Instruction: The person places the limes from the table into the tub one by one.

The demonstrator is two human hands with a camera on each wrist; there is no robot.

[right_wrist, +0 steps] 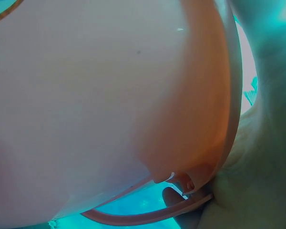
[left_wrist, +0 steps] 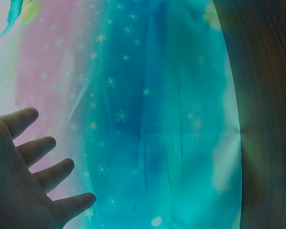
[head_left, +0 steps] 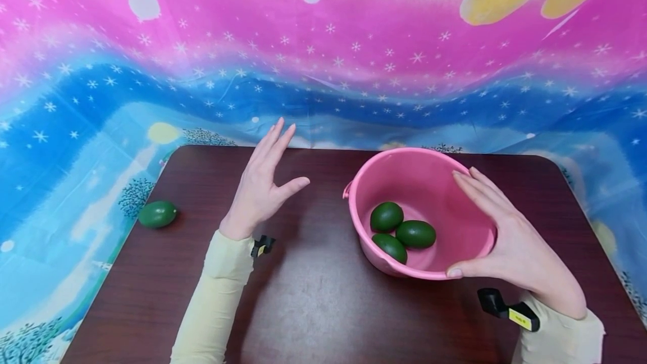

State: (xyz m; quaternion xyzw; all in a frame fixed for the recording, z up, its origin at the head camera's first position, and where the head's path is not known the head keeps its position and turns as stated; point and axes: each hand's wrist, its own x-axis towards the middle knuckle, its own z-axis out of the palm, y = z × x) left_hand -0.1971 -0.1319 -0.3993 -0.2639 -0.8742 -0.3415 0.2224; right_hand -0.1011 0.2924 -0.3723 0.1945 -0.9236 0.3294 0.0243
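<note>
The right hand [head_left: 510, 235] grips the rim of the tilted pink plastic bucket [head_left: 455, 223] right of the dark wooden table's [head_left: 313, 296] middle, three green avocados [head_left: 386, 217] inside. The left hand [head_left: 260, 184] hovers with fingers spread, holding nothing, bare table beneath. A fourth green avocado [head_left: 158, 213] sits at the left edge. A starry cloth backdrop [head_left: 323, 60] surrounds.

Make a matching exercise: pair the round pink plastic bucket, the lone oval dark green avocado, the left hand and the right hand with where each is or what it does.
Things:
1. round pink plastic bucket
2. lone oval dark green avocado
3. left hand
4. right hand

States:
A. at the table's left edge, apart from both hands
B. fingers spread, holding nothing
C. tilted, with three avocados inside
D. holds the bucket's rim

Pairs: 1-C, 2-A, 3-B, 4-D
</note>
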